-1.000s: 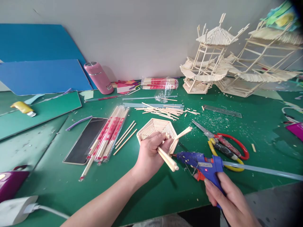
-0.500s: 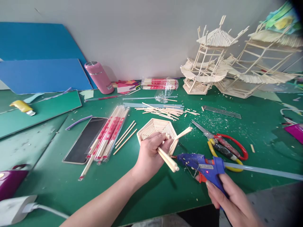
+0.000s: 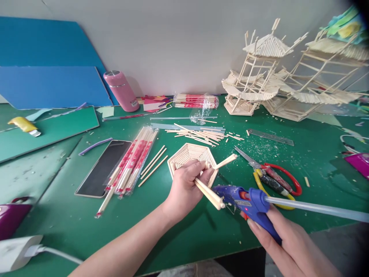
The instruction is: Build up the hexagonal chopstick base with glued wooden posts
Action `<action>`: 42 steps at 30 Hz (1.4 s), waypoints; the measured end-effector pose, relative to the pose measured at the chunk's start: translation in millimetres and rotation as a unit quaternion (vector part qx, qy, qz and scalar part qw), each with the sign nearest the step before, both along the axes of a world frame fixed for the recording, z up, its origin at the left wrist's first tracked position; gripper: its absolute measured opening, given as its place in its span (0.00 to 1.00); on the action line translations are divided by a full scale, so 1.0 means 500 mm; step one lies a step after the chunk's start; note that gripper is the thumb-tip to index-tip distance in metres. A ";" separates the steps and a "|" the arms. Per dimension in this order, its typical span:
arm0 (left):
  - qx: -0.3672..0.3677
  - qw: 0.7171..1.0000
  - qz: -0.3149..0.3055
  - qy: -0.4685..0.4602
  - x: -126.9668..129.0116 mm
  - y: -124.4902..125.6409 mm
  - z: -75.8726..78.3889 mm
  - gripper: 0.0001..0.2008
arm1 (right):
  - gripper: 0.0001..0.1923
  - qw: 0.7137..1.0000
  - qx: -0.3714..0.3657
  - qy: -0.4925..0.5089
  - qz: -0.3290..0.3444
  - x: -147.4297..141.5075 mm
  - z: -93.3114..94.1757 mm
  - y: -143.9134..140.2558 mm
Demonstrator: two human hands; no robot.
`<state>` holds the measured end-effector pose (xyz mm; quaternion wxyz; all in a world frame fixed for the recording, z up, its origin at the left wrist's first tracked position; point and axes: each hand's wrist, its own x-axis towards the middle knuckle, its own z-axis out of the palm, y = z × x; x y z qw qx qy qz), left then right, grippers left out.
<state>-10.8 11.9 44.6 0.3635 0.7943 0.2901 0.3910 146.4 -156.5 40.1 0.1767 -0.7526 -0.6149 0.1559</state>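
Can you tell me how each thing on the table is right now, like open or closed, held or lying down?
Left hand: closed around wooden sticks.
Right hand: gripping the glue gun, nozzle at the stick ends.
Glue gun: small red light on, glue stick loaded in the back.
Scissors: lying flat, blades shut.
Pink bottle: upright, cap on.
Phone: lying flat, screen dark.
Stick tray: flat on the table.
Stick towers: standing.

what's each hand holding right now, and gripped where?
Left hand: short wooden sticks, pinched mid-length by the fingers, ends free. Right hand: blue glue gun, held by its handle.
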 end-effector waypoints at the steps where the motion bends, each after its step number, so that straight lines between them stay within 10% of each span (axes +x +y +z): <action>1: -0.003 1.000 -0.002 0.000 0.000 0.000 0.001 0.08 | 0.15 1.000 0.003 -0.023 0.018 0.000 0.010 0.006; 13: -0.055 0.994 -0.043 0.082 -0.009 -0.022 -0.053 0.15 | 0.14 0.992 -0.044 -0.081 0.083 0.008 0.046 0.033; 25: -0.056 0.996 -0.064 0.040 -0.011 -0.004 0.010 0.08 | 0.19 0.993 0.023 -0.037 0.112 0.003 0.064 0.053; 42: -0.053 0.997 -0.051 0.026 -0.005 0.006 0.003 0.11 | 0.16 0.994 0.002 -0.026 0.104 0.007 0.066 0.054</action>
